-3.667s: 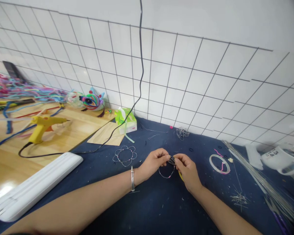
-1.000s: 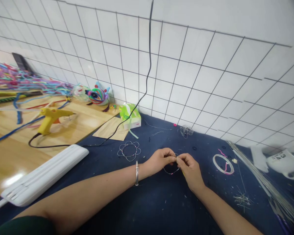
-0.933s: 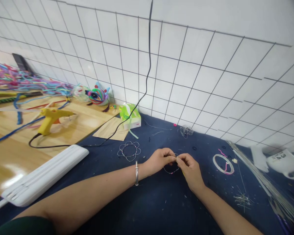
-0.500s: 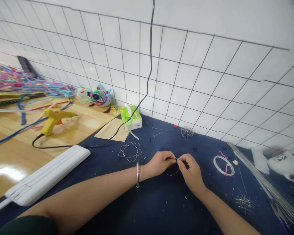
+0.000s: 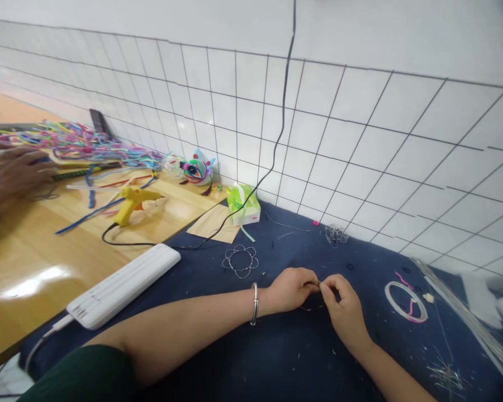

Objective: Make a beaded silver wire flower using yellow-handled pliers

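My left hand (image 5: 293,289), with a silver bangle on its wrist, is closed on a thin wire ring (image 5: 309,309) that hangs mostly hidden below the fingers. My right hand (image 5: 341,304) pinches at the same spot, thumb and forefinger meeting the left fingertips. What lies between the right fingertips is too small to make out. A flower-shaped wire piece (image 5: 240,261) lies flat on the dark blue cloth (image 5: 276,352), left of my hands.
A white power strip (image 5: 126,285) lies left of my forearm. Farther left are a yellow glue gun (image 5: 132,204), colourful pipe cleaners (image 5: 79,142) and another person's hand (image 5: 14,167). A tape roll (image 5: 389,296) and long wires (image 5: 465,315) lie right.
The view has swung left, so things appear farther right. Another person's hand has come into view at the left. My hands stay together, with the right thumb and forefinger now pinching more visibly.
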Motion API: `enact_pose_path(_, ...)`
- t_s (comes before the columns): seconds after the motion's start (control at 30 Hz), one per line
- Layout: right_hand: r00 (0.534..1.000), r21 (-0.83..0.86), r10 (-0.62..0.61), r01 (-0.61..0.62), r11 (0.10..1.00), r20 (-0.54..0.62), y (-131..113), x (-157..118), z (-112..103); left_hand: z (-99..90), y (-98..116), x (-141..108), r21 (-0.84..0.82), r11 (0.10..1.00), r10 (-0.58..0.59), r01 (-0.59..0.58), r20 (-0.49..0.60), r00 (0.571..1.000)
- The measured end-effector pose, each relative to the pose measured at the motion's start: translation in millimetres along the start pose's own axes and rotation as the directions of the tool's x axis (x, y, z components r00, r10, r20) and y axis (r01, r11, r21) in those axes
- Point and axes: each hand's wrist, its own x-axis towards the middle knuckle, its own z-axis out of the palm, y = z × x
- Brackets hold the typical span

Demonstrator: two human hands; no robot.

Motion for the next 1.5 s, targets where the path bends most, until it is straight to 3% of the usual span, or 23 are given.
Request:
enact_pose_path(0.43,0.994,0.009,0.106,-0.106,0.994,-0.017,2.6,-1.5,1.0,-4.4,0.9,-0.8,-0.207,0.968,-0.158,0.138,-0.083,0.984)
enact_pose_path(0.8,0.997,0.010,0.070,-0.070,0.998,-0.026,0.2,-0.9,1.7,-2.1,-4.9,1.7,-0.088,0.996,-0.028,0.017,-0.130,0.991)
enact_pose_path(1.5,0.993,0.041,0.117,-0.118,0.992,0.020,1.5,-2.9,2.0,-2.6,2.0,-0.6,-0.021,0.999,0.026,-0.029,-0.118,0.993)
